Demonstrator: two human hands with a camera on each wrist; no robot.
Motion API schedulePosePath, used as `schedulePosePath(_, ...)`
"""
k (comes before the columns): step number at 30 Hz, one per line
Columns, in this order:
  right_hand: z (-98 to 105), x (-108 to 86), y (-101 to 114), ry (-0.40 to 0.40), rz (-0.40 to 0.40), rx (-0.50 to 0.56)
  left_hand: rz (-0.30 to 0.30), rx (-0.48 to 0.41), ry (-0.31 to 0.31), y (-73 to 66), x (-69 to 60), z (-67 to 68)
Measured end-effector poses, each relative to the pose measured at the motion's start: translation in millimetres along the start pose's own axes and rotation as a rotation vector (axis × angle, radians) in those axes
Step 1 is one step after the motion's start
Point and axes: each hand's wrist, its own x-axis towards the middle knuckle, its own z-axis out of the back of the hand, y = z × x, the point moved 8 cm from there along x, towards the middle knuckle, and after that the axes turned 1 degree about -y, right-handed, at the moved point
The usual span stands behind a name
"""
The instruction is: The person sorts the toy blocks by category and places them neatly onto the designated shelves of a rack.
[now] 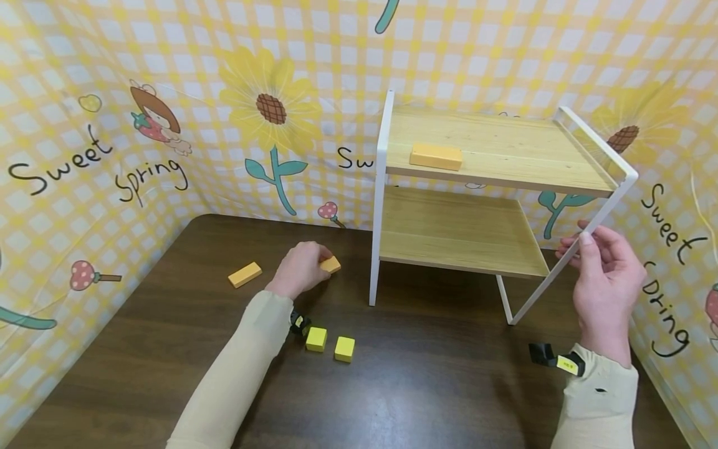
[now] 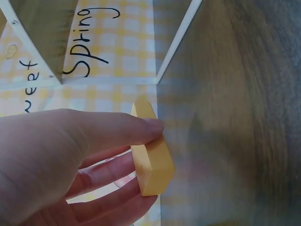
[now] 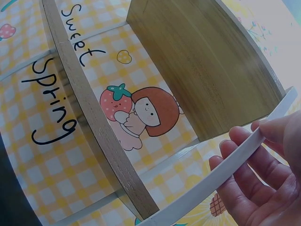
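Leftward, open table [image 1: 426, 390] separates the shelf [image 1: 454, 231] from the left hand [image 1: 301, 268], pinching an orange block [image 1: 331, 265]; the right hand [image 1: 607, 284] grips the white frame [image 1: 544, 284].

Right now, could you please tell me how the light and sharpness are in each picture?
Head view: soft glare on the tabletop, a dim shadow beside the right sleeve; left wrist view: the orange block fairly clear, the tabletop softer, with hazy reflections; right wrist view: the backdrop washed out at upper right, the white rail looking bowed, probably lens distortion.

Booth-like workspace, flower-printed cloth [image 1: 207, 81] along 3 sides of dark table [image 1: 426, 380]
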Motion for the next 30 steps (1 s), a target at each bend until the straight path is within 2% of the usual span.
schedulePosePath(18, -1, -1.1, 1, 0.005, 0.003, -0.001, -0.072, -0.029, -0.006, -17.3, -16.8, 7.8)
schedulePosePath(30, -2, -0.8, 5, 0.010, 0.028, -0.006, -0.139, -0.002, 0.002, -34.4, -32.6, 13.3)
